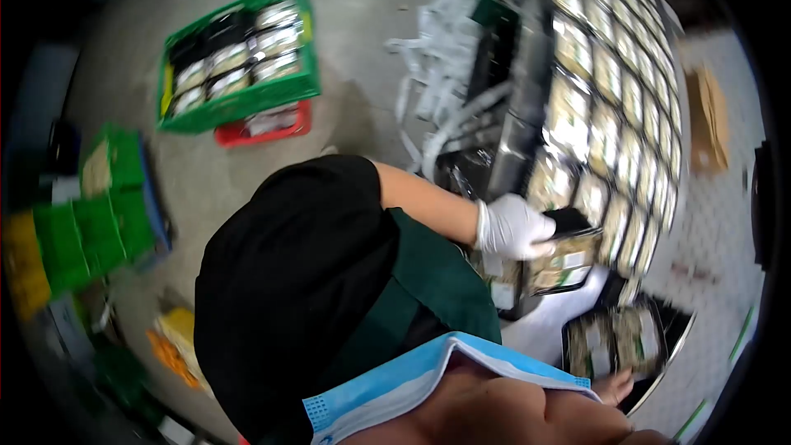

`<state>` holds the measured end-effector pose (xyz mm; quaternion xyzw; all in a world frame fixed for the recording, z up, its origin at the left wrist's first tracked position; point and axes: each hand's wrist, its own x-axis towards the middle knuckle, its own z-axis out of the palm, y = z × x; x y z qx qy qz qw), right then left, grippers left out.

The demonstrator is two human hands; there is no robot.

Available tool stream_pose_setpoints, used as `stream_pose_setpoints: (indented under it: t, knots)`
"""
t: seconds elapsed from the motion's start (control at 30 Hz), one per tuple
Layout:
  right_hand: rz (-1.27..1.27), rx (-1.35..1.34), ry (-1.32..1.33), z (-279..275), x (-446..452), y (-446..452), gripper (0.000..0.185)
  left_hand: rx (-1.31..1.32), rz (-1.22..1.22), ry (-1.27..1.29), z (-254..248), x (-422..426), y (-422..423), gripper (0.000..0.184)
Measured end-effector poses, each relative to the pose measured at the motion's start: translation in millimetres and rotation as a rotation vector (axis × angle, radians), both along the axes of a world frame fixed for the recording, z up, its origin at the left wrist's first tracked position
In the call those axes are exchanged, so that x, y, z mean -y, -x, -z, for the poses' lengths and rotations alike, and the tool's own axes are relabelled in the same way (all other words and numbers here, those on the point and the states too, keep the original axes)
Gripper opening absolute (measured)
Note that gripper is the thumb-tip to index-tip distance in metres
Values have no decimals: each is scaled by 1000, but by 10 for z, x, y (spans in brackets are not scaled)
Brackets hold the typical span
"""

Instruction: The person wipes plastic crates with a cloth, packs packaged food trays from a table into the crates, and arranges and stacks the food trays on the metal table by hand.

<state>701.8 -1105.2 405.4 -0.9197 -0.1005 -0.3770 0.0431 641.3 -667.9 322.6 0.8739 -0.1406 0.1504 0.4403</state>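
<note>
My left hand (515,229), in a white glove, has its fingers closed over the edge of a black food tray with a clear lid and white label (568,261). Just below that hand lies another labelled food pack (503,288), partly covered. At the lower right, my right hand (615,387) shows only in part, its fingers at the near edge of two side-by-side food packs (616,339). Pale brown food shows through their lids. My mask and face hide much of the right arm.
Rows of similar packs (606,128) cover the table on the right, beside a metal rail (525,99). A green crate (235,103) of packs stands on a red crate (264,136) on the floor. More green crates (91,239) are at left; a cardboard box (707,119) is far right.
</note>
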Motion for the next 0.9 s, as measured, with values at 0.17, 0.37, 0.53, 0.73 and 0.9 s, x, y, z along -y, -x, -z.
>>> stream_pose_setpoints:
  t: [0.17, 0.37, 0.53, 0.73, 0.9]
  knots:
    - [74, -198, -31, -554, -1283, 97, 33, 265, -645, 12, -250, -2093, 928, 36]
    - [-527, -588, -141, 326, -5162, 199, 20, -136, -1379, -306, 385, -4410, 2770, 29]
    - [-1172, -812, 255, 1135, -8084, 919, 20, -705, -1535, -632, 687, -6210, 3941, 22]
    - [-2314, -200, 618, 2235, -10346, 1890, 9, -934, -1438, -537, 2343, -7033, 4279, 17]
    - [-1696, -508, 986, 3679, -10319, 1898, 31, -1069, -1393, -114, 2834, -6449, 4094, 35]
